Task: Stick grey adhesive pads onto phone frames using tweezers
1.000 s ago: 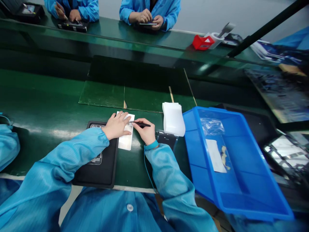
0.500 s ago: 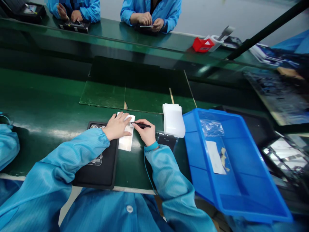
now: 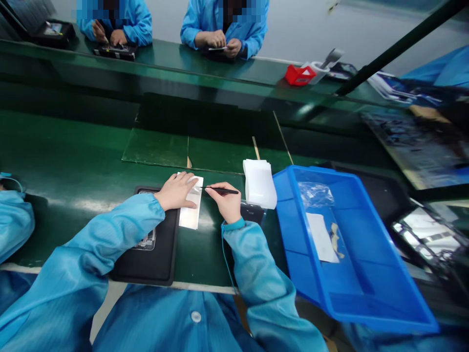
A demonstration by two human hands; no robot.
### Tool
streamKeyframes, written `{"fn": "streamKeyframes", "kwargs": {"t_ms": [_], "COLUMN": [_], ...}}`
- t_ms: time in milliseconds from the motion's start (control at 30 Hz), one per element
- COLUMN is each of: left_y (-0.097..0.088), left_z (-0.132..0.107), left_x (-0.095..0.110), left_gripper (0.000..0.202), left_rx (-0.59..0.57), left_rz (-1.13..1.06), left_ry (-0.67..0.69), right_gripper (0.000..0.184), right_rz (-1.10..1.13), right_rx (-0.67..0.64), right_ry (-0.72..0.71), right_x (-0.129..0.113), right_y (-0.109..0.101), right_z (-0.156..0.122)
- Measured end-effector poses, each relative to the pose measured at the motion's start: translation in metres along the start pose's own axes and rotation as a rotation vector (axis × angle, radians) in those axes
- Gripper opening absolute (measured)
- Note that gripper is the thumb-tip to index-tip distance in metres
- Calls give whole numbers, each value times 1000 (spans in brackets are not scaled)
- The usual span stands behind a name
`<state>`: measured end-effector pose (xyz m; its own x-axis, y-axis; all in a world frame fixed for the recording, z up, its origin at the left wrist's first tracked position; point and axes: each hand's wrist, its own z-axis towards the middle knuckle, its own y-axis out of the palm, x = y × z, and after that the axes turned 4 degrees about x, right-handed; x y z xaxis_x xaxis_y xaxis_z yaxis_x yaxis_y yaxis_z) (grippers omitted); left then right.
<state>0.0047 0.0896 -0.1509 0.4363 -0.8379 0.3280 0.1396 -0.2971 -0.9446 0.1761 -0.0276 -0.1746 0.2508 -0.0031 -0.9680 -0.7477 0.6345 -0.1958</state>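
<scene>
Leftmost of what lies near you on the green tabletop [image 3: 80, 171], the black tray [image 3: 161, 266] sits beneath your left forearm, a silver part [image 3: 148, 242] showing beside your sleeve [image 3: 106, 230]. Next, your left hand [image 3: 175, 191] lies palm down, its fingers spread and gripping nothing, across the far half of the white sheet [image 3: 188, 221]. The sheet is directly under those fingers and shows past them at its far end, along its right edge and at its near end; its long axis runs away from you, the far end leaning slightly right. Its near left corner is close against the tray, and you cannot tell whether the two overlap. At the sheet's right edge is the tip of the slim black tool [image 3: 224, 190], pointing left, nearly square to the sheet's long axis; whether the tip touches the sheet is too small to tell. Your right hand [image 3: 227, 204] pinches the tool between narrowed fingers, just clear of the sheet on its right, so your left hand is the nearer one. Beyond your right wrist come a dark packet [image 3: 253, 211], the white stack [image 3: 260, 186] and the blue bin [image 3: 287, 227].
</scene>
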Motion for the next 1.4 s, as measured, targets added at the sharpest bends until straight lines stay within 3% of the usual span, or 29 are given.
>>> {"fn": "streamKeyframes", "kwargs": {"t_ms": [100,233,333,433,1167,1300,1400], "left_y": [-16,-33,-35,-33,-34,-31,-28], "left_z": [-1,-3,-3,-3,-7,-11,-17], "left_x": [-6,-5,1,4,5,-1,1], "left_gripper": [87,46,22,10,17,32,50], "left_rx": [48,124,118,97,124,164,40], "left_rz": [-234,-484,-573,-609,-636,-411,-110], "left_ry": [51,33,35,36,-23,-115,-24], "right_gripper": [18,16,17,19,19,20,21], "right_rz": [20,17,11,-1,44,57,83], "right_rx": [-12,-40,-53,-64,-26,27,58], "right_ry": [2,-49,-56,-52,0,29,71], "right_x": [-13,-26,-32,-35,-25,-25,-21], "right_y": [-10,-18,-19,-20,-20,-22,-27], "right_z": [-3,-10,-16,-21,-31,-31,-27]}}
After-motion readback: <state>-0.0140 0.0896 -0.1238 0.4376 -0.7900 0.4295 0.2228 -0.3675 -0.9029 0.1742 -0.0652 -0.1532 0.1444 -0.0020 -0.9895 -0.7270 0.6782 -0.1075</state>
